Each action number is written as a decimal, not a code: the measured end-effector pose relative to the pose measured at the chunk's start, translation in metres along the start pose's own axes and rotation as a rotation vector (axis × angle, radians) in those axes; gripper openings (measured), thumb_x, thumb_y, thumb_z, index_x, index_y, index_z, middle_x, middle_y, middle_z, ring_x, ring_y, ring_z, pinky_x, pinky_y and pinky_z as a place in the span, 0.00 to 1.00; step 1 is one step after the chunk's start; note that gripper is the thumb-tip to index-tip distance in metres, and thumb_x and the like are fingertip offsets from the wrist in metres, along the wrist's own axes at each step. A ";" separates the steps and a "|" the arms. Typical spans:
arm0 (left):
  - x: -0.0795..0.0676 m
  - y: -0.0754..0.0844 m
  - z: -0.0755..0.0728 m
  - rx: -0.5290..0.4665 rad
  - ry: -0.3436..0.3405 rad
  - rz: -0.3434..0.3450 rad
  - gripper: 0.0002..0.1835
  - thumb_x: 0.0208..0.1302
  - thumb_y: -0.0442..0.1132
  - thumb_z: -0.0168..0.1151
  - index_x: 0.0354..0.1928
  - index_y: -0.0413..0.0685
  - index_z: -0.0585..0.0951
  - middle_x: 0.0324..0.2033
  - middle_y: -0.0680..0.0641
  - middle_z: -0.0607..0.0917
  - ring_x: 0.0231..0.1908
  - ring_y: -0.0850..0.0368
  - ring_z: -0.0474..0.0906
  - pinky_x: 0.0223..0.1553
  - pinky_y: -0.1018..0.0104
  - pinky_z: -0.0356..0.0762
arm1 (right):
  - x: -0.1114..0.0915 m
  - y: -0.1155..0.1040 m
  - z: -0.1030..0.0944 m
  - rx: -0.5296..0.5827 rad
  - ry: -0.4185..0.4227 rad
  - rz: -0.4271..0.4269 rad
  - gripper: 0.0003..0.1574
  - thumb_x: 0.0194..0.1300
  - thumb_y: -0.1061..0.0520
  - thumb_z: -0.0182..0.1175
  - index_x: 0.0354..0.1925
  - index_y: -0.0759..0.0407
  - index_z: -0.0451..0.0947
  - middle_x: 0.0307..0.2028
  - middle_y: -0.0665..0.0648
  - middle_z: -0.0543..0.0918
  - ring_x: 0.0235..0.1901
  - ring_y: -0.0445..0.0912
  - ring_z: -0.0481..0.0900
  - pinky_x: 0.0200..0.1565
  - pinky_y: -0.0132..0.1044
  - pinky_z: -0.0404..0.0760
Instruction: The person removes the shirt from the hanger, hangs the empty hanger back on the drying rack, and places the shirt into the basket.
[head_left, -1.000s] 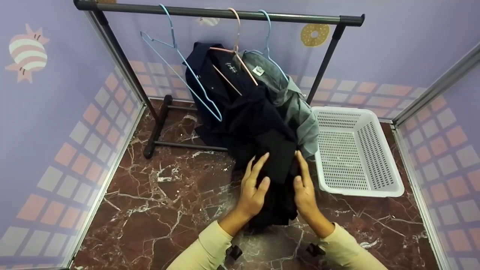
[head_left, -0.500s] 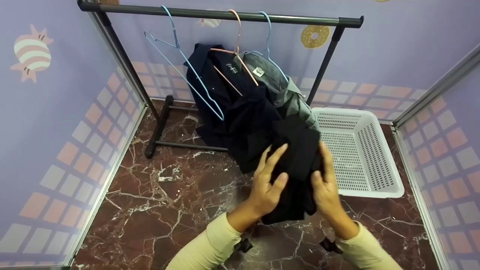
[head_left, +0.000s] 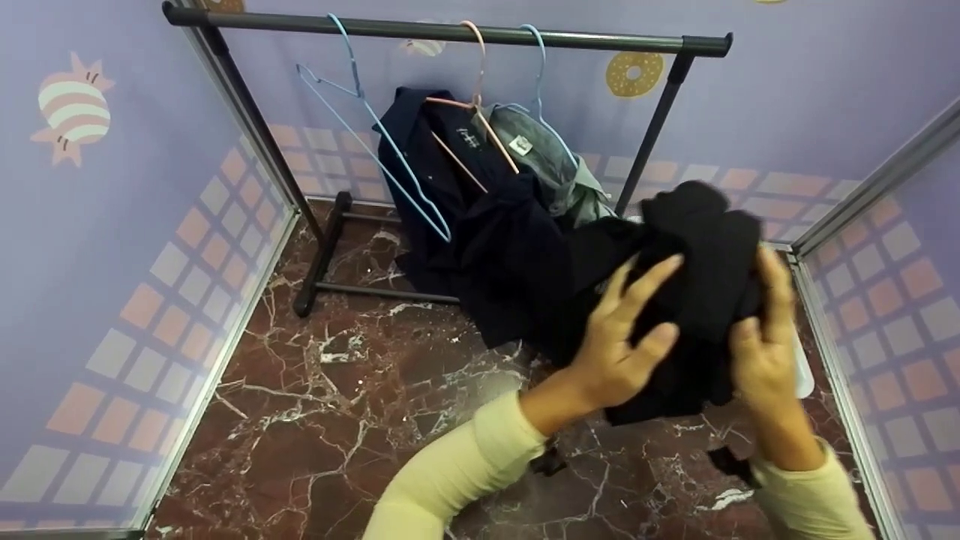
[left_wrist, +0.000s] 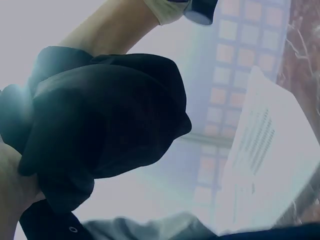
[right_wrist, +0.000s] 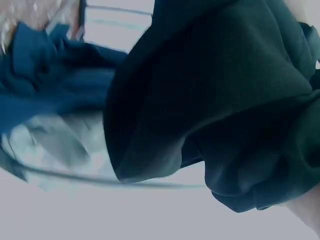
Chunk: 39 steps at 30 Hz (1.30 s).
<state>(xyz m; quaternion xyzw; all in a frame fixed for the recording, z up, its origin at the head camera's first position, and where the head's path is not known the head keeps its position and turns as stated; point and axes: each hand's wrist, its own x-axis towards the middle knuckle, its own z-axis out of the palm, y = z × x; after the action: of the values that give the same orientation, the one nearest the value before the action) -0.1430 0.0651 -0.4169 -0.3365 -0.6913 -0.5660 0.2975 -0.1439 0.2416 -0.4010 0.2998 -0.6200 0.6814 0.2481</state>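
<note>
Both hands carry a folded black garment (head_left: pixel 701 289) between them, over the right side of the floor. The left hand (head_left: pixel 626 341) grips its left side, with the thumb and two fingers showing against the cloth. On the opposite side the right hand (head_left: pixel 769 360) holds it, thumb bent toward the cloth. Dark folds of the same garment (left_wrist: pixel 110 115) cover most of the fingers in the left wrist view, and the garment (right_wrist: pixel 215 90) fills much of the right wrist view. Beneath it a white plastic basket (left_wrist: pixel 265 150) is mostly hidden in the head view.
A dark metal clothes rack (head_left: pixel 420 30) stands at the back. From it hang a navy shirt (head_left: pixel 510 262) on an orange hanger (head_left: pixel 480 67), a grey-green shirt (head_left: pixel 544 146) on a blue hanger (head_left: pixel 541 71), and a bare blue hanger (head_left: pixel 358 90). Patterned walls enclose the marble-look floor (head_left: pixel 360 420).
Both hands have lifted the black garment from beside the navy shirt and moved it right, until it covers most of the basket in the head view. The shirts stay hung on the rack.
</note>
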 end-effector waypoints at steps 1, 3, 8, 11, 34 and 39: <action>0.005 0.001 0.005 -0.010 -0.010 0.001 0.31 0.71 0.44 0.50 0.73 0.40 0.66 0.74 0.35 0.67 0.77 0.47 0.60 0.78 0.55 0.61 | 0.005 -0.004 -0.004 -0.001 0.016 -0.011 0.46 0.73 0.46 0.63 0.75 0.70 0.58 0.74 0.59 0.67 0.69 0.53 0.67 0.71 0.35 0.68; 0.015 0.002 0.016 -0.039 -0.027 -0.002 0.32 0.71 0.44 0.51 0.74 0.40 0.65 0.75 0.36 0.66 0.78 0.50 0.59 0.78 0.57 0.59 | 0.013 -0.012 -0.011 -0.004 0.052 -0.028 0.46 0.71 0.46 0.65 0.73 0.72 0.61 0.73 0.58 0.69 0.69 0.52 0.68 0.72 0.35 0.66; 0.040 0.000 0.043 -0.095 -0.069 -0.019 0.32 0.72 0.43 0.51 0.75 0.42 0.63 0.77 0.39 0.64 0.79 0.58 0.54 0.78 0.64 0.56 | 0.029 -0.024 -0.033 -0.022 0.129 -0.020 0.47 0.68 0.47 0.68 0.71 0.74 0.63 0.72 0.59 0.70 0.70 0.52 0.66 0.76 0.36 0.61; 0.053 -0.005 0.060 -0.104 -0.106 -0.028 0.32 0.74 0.43 0.50 0.77 0.44 0.61 0.78 0.42 0.62 0.79 0.62 0.51 0.78 0.68 0.54 | 0.039 -0.023 -0.049 -0.049 0.163 -0.024 0.49 0.67 0.47 0.69 0.71 0.75 0.63 0.71 0.62 0.70 0.70 0.53 0.66 0.77 0.37 0.59; 0.032 -0.134 0.143 -0.299 -0.234 -0.500 0.32 0.79 0.37 0.44 0.81 0.46 0.53 0.80 0.45 0.59 0.79 0.64 0.50 0.78 0.73 0.46 | 0.029 0.129 -0.140 -0.578 0.034 0.359 0.34 0.80 0.58 0.49 0.80 0.52 0.59 0.75 0.60 0.65 0.71 0.41 0.62 0.72 0.30 0.56; 0.023 -0.152 0.151 -0.221 -0.269 -0.602 0.32 0.79 0.35 0.44 0.81 0.45 0.53 0.80 0.43 0.60 0.79 0.60 0.53 0.78 0.74 0.47 | 0.028 0.151 -0.147 -0.649 -0.012 0.404 0.33 0.80 0.57 0.50 0.79 0.48 0.61 0.74 0.64 0.66 0.71 0.45 0.62 0.72 0.33 0.57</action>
<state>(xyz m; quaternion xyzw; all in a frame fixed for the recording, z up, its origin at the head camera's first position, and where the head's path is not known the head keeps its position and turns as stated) -0.2835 0.1967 -0.5146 -0.2195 -0.7270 -0.6504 -0.0147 -0.2853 0.3701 -0.4932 0.0815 -0.8515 0.4831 0.1872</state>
